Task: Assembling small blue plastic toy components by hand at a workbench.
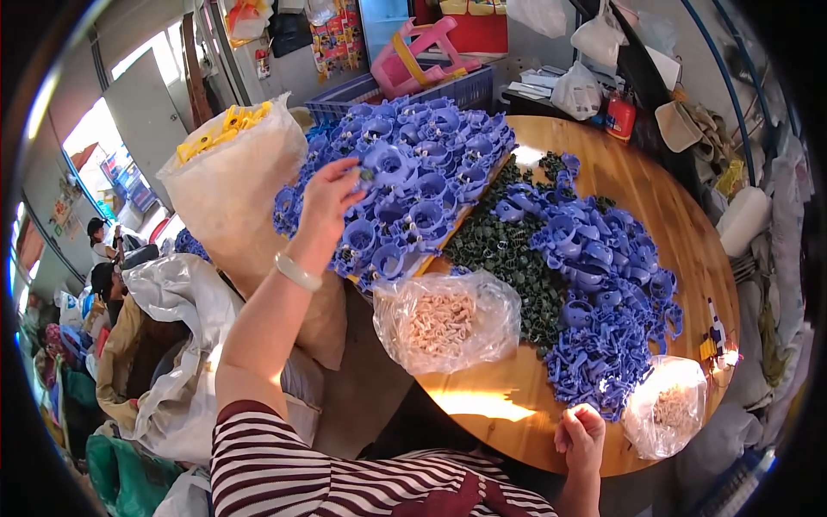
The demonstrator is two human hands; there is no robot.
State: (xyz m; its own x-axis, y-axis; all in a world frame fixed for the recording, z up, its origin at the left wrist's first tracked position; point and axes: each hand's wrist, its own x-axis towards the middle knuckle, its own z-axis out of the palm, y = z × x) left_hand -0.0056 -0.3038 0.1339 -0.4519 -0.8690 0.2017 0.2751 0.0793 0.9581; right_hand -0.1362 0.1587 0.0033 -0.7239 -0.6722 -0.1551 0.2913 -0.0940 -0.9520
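Apparently partway, with cup-shaped blue parts (428, 217) massed, loose blue pieces (603, 297) left. Gripping 1 cup-shaped part (390, 167) in left fingers (344, 166), with right fingers (586, 417) curled, hold unclear.

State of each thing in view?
Left hand: at blue-violet plastic parts; grip unclear
Right hand: fingers curled; contents hidden
Tall white sack: open, filled with yellow parts
Left clear plastic bag: open, holding pinkish parts
Right clear plastic bag: holding pale parts
Dark green small parts: loosely heaped
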